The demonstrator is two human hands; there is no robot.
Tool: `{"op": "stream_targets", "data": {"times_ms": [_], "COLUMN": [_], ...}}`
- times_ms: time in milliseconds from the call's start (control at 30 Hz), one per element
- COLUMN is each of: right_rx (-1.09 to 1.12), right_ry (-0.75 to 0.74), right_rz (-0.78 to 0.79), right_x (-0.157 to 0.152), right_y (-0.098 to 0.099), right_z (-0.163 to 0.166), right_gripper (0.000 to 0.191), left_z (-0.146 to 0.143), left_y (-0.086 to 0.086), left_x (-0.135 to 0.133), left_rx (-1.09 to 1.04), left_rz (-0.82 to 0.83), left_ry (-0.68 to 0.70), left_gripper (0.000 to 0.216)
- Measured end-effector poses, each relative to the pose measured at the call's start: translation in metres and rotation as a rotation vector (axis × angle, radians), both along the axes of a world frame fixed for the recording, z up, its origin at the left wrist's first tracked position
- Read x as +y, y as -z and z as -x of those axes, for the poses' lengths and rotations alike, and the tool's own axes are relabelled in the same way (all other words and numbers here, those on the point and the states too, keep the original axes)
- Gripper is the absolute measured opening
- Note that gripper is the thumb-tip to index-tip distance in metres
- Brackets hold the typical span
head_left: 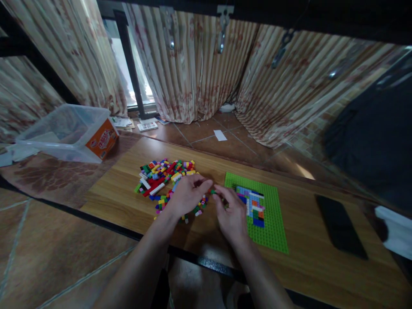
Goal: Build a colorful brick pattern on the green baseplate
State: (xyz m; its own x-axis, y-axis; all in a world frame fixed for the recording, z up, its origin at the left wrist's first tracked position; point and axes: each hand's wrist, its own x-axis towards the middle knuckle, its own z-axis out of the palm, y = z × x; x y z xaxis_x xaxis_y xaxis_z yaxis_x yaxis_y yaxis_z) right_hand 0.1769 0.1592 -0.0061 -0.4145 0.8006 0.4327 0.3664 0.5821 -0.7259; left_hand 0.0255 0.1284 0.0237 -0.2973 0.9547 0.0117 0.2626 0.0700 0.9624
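Note:
A heap of small coloured bricks (162, 178) lies on a low wooden table (309, 262). My left hand (186, 195) rests over the heap's right end, fingers curled toward my right hand (232, 216). The fingertips of both hands meet around a tiny green piece (213, 191) between them. Just right of my right hand lies a green baseplate (272, 214) with a patch of blue, white, red and orange bricks (254, 206) built on it. My right hand covers the plate's left edge.
A clear plastic tub (64, 133) with an orange label stands on the floor at the left. A black phone (339, 225) lies on the table's right side, with a white object (397, 231) beyond it. Striped curtains (199, 64) hang behind.

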Motion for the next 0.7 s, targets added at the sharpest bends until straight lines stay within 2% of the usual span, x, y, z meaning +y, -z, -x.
{"op": "stream_targets", "data": {"times_ms": [133, 267, 400, 533, 600, 700], "right_rx": [0.094, 0.097, 0.145, 0.258, 0.279, 0.295], "right_ry": [0.023, 0.032, 0.016, 0.025, 0.082, 0.214], "right_rz": [0.032, 0.095, 0.172, 0.245, 0.249, 0.27], "right_x": [-0.001, -0.003, -0.005, 0.002, 0.01, 0.025], "right_y": [-0.005, -0.007, -0.008, -0.012, -0.016, -0.017], "right_z": [-0.009, -0.016, -0.022, -0.038, -0.052, -0.081], "right_gripper": [0.023, 0.024, 0.022, 0.02, 0.017, 0.02], "left_z": [-0.011, -0.018, -0.026, -0.035, -0.036, -0.033], "left_y": [-0.005, 0.0, 0.003, -0.003, -0.004, -0.001], "left_x": [-0.003, 0.0, 0.001, 0.002, 0.004, 0.007], "left_rx": [0.017, -0.004, -0.172, -0.392, -0.425, -0.366], "left_rz": [0.113, 0.098, 0.134, 0.166, 0.15, 0.146], "left_ry": [0.185, 0.263, 0.245, 0.174, 0.114, 0.071], "left_gripper": [0.042, 0.041, 0.038, 0.038, 0.038, 0.036]}}
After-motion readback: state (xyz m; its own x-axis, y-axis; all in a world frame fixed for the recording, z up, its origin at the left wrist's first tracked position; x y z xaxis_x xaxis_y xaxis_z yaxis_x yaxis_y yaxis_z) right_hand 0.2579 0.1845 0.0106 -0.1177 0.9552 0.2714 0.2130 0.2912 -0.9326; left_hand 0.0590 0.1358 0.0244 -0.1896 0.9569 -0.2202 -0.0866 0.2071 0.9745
